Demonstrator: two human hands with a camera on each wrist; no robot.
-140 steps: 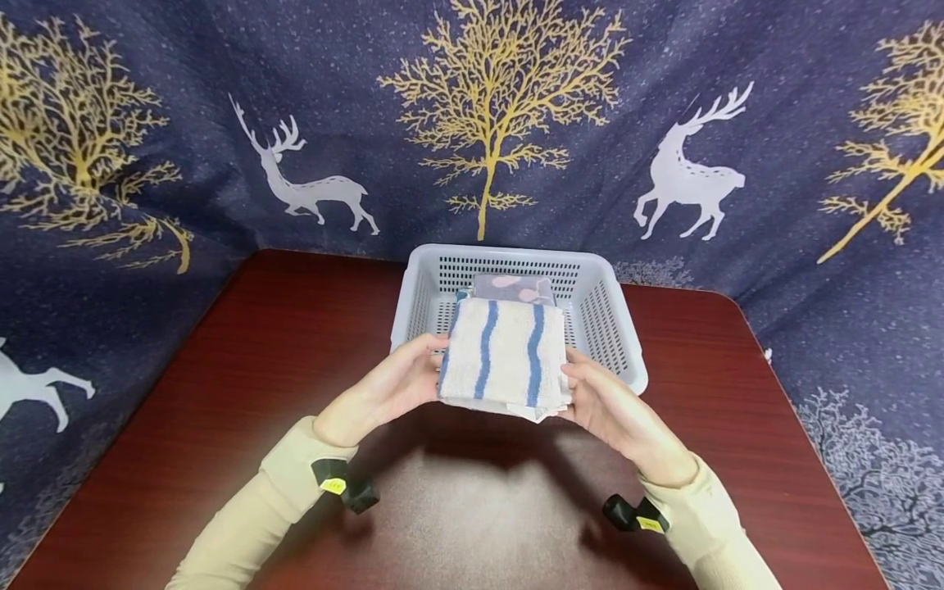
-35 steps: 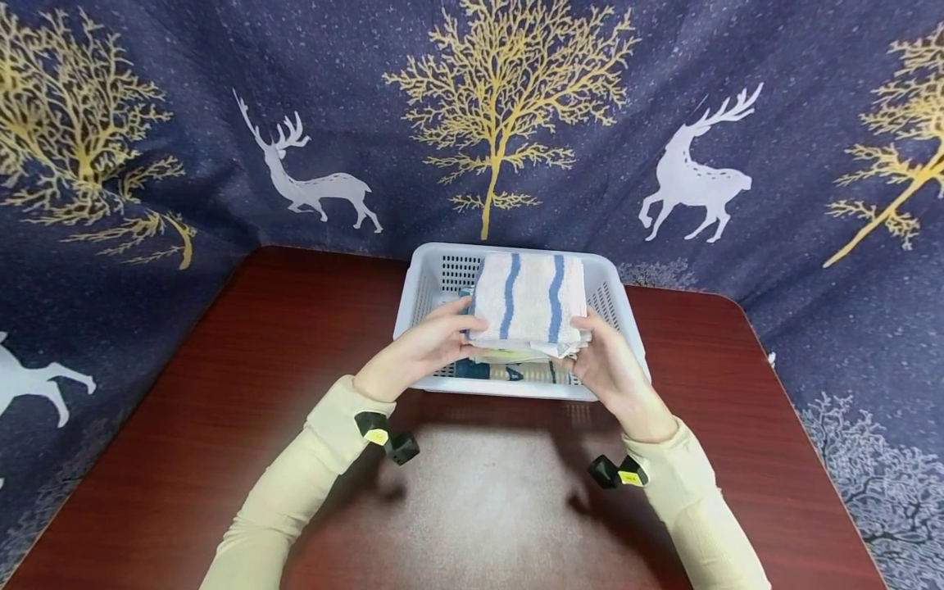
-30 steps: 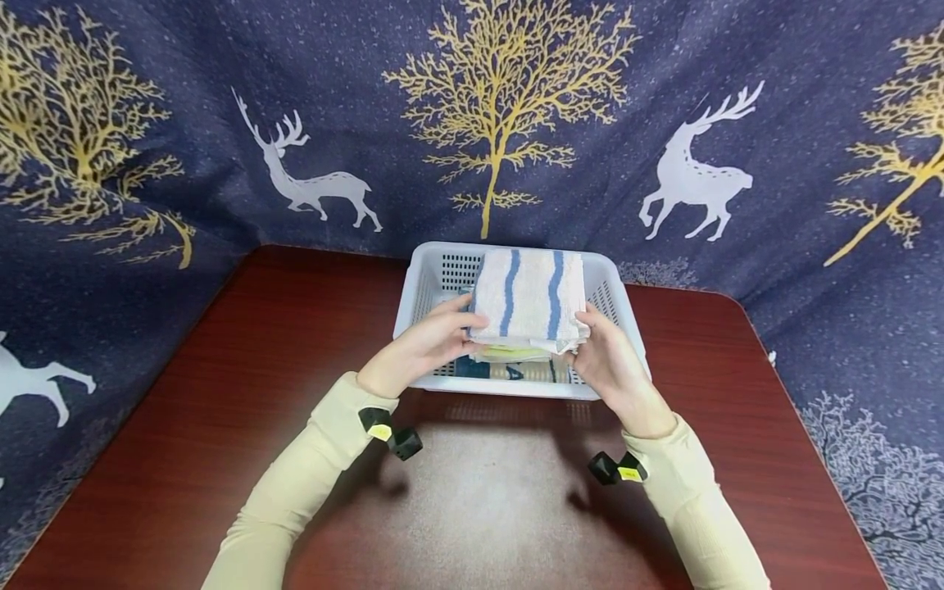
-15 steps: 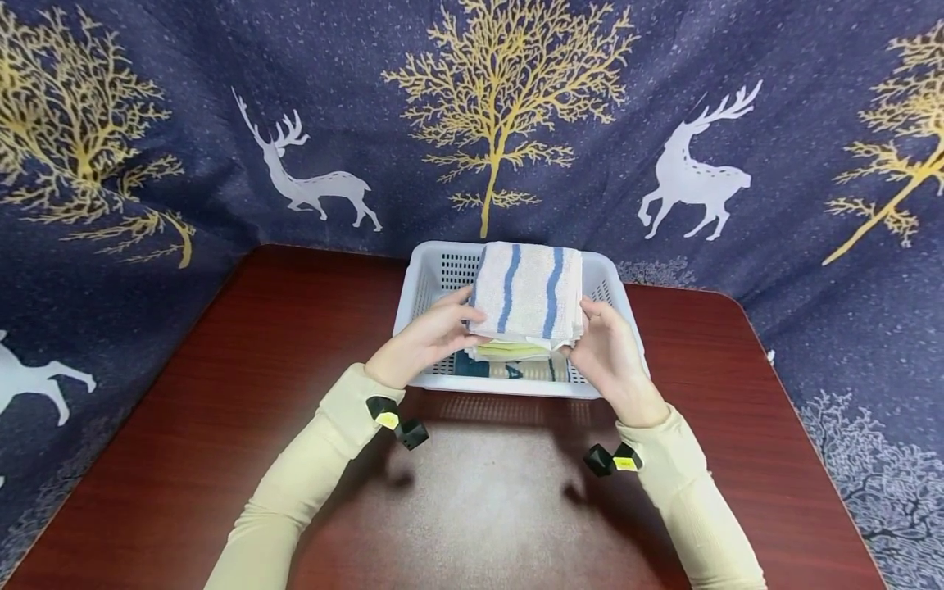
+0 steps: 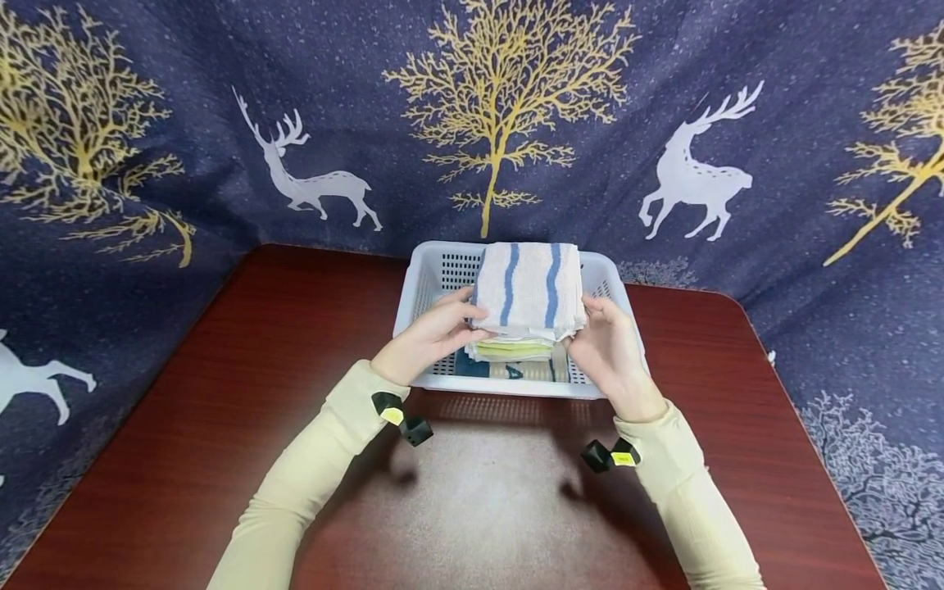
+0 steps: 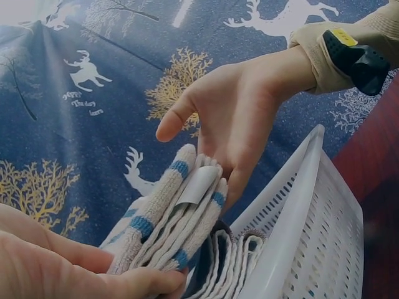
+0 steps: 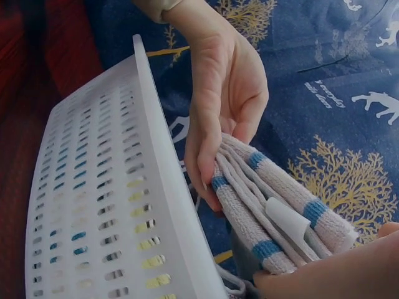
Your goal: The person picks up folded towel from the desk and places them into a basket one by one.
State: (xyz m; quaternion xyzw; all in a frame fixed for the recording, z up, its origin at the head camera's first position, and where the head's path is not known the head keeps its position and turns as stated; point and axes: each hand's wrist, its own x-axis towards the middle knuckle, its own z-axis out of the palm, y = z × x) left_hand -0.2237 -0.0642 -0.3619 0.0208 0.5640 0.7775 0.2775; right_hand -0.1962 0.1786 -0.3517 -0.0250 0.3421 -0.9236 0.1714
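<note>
A folded white towel with wavy blue stripes (image 5: 529, 283) sits above the light-grey basket (image 5: 516, 387), over other folded towels. My left hand (image 5: 428, 338) pinches its left side, thumb on top and fingers below; the left wrist view shows this grip on the towel (image 6: 146, 233). On the opposite side, the fingers of my right hand (image 5: 612, 348) touch the towel's edge. In the left wrist view the right hand's thumb (image 6: 176, 118) is stretched out, apart from the cloth. Whether the towel rests on the stack is hidden.
Under the striped towel lie a yellow-green folded towel (image 5: 512, 351) and a dark teal and beige one (image 5: 509, 370). The basket stands at the back of the red-brown table (image 5: 324, 328), against a dark blue hanging cloth (image 5: 317, 57) with deer and trees.
Both hands have carried the striped towel from the basket's front edge back over it, covering the purple patterned towel. Lately the right thumb has come off the towel's top; the towel has shifted slightly backward.
</note>
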